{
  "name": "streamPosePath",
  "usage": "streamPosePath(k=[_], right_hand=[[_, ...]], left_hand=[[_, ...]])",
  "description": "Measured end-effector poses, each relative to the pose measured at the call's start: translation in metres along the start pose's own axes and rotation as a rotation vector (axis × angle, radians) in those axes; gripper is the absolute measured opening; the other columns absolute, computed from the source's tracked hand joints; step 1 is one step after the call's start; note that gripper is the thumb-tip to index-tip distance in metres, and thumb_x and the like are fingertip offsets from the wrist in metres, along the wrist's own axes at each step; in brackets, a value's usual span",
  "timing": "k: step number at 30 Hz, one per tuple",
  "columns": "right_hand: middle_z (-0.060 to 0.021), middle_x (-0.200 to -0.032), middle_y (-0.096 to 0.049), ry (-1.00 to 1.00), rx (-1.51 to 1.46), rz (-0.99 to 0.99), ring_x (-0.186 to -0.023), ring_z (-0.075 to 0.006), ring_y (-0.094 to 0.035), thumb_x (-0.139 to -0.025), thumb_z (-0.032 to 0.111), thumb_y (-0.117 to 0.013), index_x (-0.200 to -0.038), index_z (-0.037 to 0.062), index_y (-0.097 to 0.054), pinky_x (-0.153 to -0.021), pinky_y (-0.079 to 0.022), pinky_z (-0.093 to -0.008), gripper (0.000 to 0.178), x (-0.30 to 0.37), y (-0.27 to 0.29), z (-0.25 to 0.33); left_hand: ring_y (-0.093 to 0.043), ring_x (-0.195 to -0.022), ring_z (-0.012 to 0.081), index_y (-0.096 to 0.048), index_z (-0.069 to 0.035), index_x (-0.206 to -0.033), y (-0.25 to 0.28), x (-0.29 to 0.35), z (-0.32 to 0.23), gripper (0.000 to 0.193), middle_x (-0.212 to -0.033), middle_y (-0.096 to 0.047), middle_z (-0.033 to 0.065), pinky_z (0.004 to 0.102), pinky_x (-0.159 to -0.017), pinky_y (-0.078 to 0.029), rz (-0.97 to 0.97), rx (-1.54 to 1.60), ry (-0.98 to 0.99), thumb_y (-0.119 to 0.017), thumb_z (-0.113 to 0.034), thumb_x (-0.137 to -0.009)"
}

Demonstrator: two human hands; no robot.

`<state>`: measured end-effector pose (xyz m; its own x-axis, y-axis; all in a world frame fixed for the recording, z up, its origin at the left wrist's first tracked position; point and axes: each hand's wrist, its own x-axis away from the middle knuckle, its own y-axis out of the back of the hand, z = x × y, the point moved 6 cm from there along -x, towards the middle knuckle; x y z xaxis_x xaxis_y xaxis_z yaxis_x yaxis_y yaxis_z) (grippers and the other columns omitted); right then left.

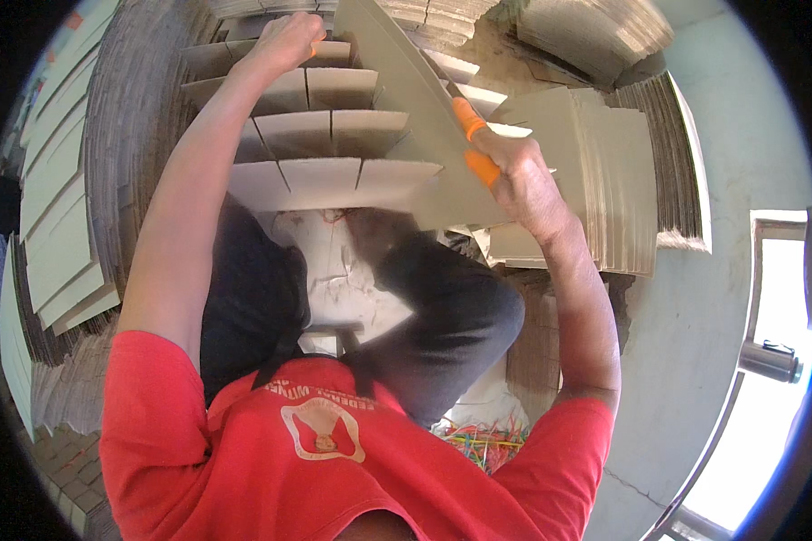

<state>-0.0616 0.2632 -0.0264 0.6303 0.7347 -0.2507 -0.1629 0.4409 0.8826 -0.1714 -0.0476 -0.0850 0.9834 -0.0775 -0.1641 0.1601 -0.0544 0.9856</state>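
My right hand (521,176), with orange covers on its fingers, is closed on a long tan cardboard strip (410,95) that slants from the far middle toward my right knee. To the left of this strip stands a cardboard divider grid (320,132), its upright pieces crossing one another in several rows. At the grid's far left corner my left hand (289,43) is curled shut, with an orange cover on one finger. What lies between its fingers is hidden.
Cardboard sheets (149,117) are piled high along the left. More cardboard stacks (618,185) stand on the right, with another pile (595,32) at the far right. Coloured plastic strings (487,444) lie beside my right leg. A pale wall (740,135) bounds the right side.
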Motion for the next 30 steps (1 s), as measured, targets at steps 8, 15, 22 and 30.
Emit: streamPosePath(k=[8,15,22,30], right_hand=[[-0.0259,-0.089,-0.066,-0.016,0.031,-0.061,-0.083,-0.0423,-0.066,-0.079,-0.005,-0.065,-0.113,0.0009,-0.063,-0.072,-0.053,-0.0441,0.035,-0.013,-0.001,-0.001],[-0.0225,-0.087,-0.068,-0.043,0.249,0.183,-0.082,-0.0405,-0.066,-0.077,-0.003,-0.063,-0.107,0.0036,-0.067,-0.073,-0.053,-0.0477,0.032,-0.034,-0.050,-0.018],[-0.0116,-0.102,-0.071,-0.280,0.367,-0.502,-0.080,-0.0321,-0.068,-0.092,0.011,-0.067,-0.122,0.0116,-0.067,-0.075,-0.056,-0.0421,0.030,0.024,0.018,-0.031],[-0.0162,-0.119,-0.059,-0.890,0.930,-0.210,-0.112,-0.0340,-0.055,-0.086,0.026,-0.072,-0.140,0.0018,-0.044,-0.094,-0.045,-0.0463,0.066,0.150,0.030,-0.126]], left_hand=[[-0.065,-0.088,0.0447,-0.065,0.001,-0.083,-0.006,0.005,0.010,0.005,-0.088,-0.066,0.0238,0.0521,-0.073,-0.053,-0.207,0.030,-0.143,-0.065,0.003,-0.078],[-0.064,-0.099,0.0425,-0.069,-0.005,-0.101,-0.009,-0.005,0.011,0.023,-0.100,-0.068,0.0224,0.0494,-0.082,-0.053,-0.173,0.038,-0.101,-0.061,0.003,-0.081],[-0.050,-0.131,0.0357,-0.053,-0.012,-0.138,0.014,0.005,-0.030,0.045,-0.147,-0.048,0.0170,0.0452,-0.109,-0.042,-0.452,0.309,-0.414,-0.056,-0.009,-0.093],[-0.047,-0.135,0.0336,-0.049,-0.011,-0.142,0.008,0.015,-0.047,0.050,-0.144,-0.049,0.0202,0.0452,-0.110,-0.039,-0.124,0.144,-0.218,-0.058,-0.029,-0.097]])
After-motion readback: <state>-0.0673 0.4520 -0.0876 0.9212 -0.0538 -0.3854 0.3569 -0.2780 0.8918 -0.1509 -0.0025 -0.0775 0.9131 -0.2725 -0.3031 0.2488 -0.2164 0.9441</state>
